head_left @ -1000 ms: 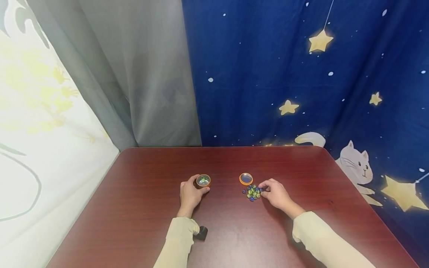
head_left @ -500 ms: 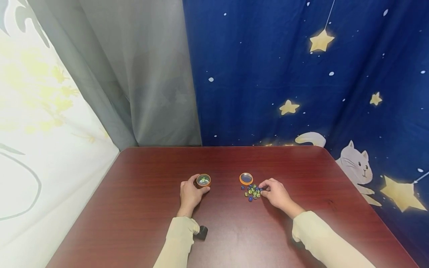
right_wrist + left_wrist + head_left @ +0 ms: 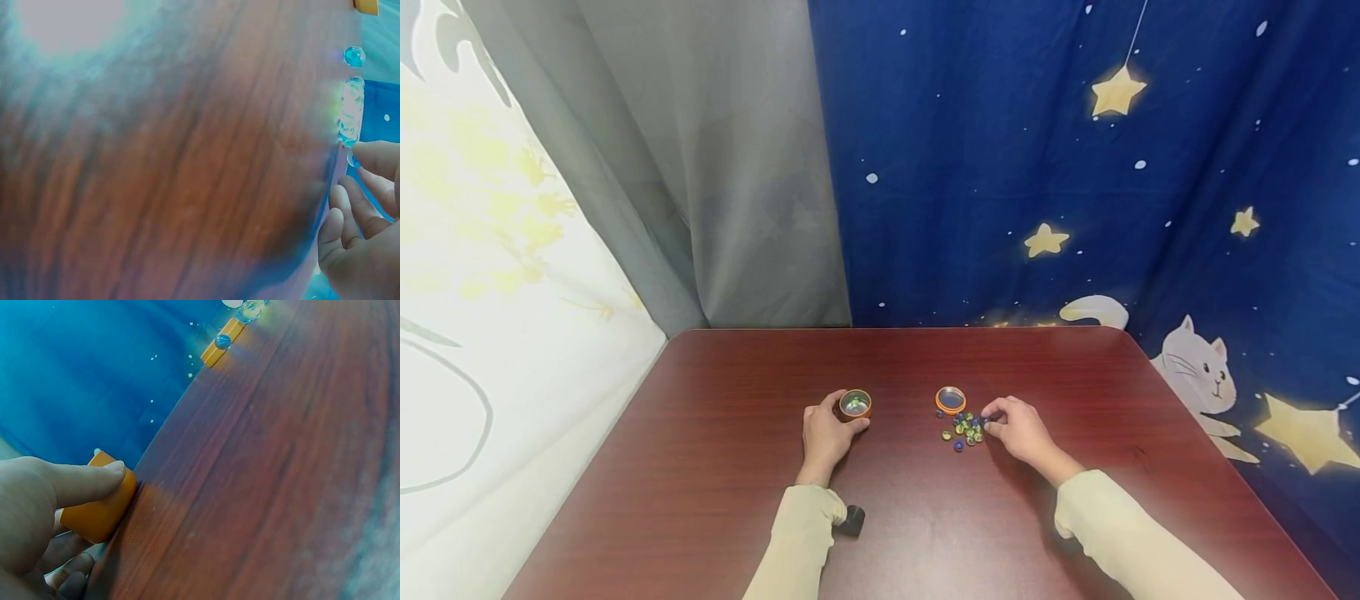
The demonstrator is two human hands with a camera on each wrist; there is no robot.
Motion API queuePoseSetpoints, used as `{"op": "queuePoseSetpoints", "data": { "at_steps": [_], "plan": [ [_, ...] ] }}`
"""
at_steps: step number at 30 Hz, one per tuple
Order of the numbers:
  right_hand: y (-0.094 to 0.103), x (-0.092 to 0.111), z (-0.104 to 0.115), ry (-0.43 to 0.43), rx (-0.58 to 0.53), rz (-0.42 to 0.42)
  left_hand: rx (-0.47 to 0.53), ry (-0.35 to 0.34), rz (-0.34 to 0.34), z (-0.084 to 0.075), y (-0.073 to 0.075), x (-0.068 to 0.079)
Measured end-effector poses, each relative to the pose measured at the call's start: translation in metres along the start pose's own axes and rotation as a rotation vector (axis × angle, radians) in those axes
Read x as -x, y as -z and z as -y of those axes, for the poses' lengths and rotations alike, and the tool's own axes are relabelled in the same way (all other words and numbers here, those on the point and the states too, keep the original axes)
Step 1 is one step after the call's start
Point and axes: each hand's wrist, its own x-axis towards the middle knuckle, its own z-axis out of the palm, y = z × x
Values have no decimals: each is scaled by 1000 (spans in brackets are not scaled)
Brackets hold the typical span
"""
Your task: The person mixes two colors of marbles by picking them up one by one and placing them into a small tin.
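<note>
While the big brown counter lies under everything, the left hand and right hand work. The left is wrapped round an orange tin. Across from it is the orange lid, then the marble pile. One green marble and one stray blue marble just rolled away — that one beside the lid — so single marbles may be easier to pick. The right pinches a blue marble at the pile's edge.
</note>
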Motion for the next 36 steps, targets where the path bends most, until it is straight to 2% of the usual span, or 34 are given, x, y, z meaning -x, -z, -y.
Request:
{"op": "queuePoseSetpoints", "data": {
  "at_steps": [8,16,36],
  "plan": [
    [3,-5,10,20,-40,-52,-3,4,-4,0,-1,0],
    [1,-9,29,25,-85,-56,-3,5,-1,0,0,0],
    [-25,-23,72,57,-176,-48,-6,14,14,-3,3,0]
  ]
}}
